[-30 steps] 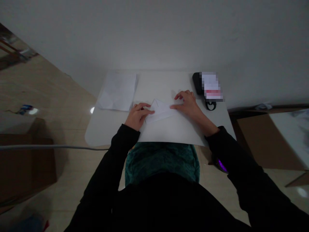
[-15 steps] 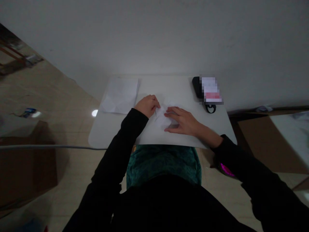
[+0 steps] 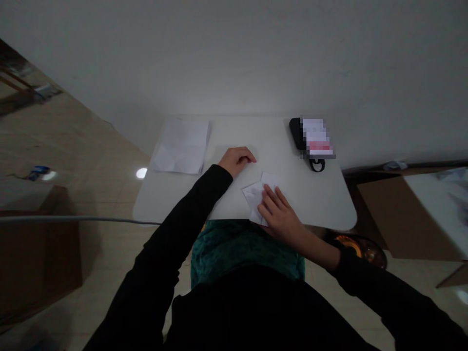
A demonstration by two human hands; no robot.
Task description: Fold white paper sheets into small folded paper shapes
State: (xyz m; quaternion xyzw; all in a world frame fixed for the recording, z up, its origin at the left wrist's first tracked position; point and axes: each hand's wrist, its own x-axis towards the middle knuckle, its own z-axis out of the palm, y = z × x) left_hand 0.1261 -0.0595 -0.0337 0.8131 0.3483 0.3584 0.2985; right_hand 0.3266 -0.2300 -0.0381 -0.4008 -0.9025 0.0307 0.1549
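A piece of folded white paper [image 3: 253,193], with angular creased edges, lies by the front edge of the white table [image 3: 309,200]. My right hand [image 3: 280,212] grips it, fingers over its top and the thumb low at the table edge, partly hidden. Up and to the left of the paper, my left hand [image 3: 237,160] rests above the table, its fingers loosely curled together with nothing in them. It does not touch the folded paper. Several white sheets [image 3: 181,145] lie stacked at the table's left side, beyond my left forearm.
A black case [image 3: 297,134] with a strap loop sits at the back right, beside a blurred-out panel. A wall [image 3: 234,58] borders the table's far edge. A grey cable [image 3: 91,219] runs in from the left. Cardboard boxes [image 3: 405,214] stand to the right and left.
The folded paper has come toward me and to the right under my right hand, reaching the table's front edge. My left hand has let go of it and shifted slightly right.
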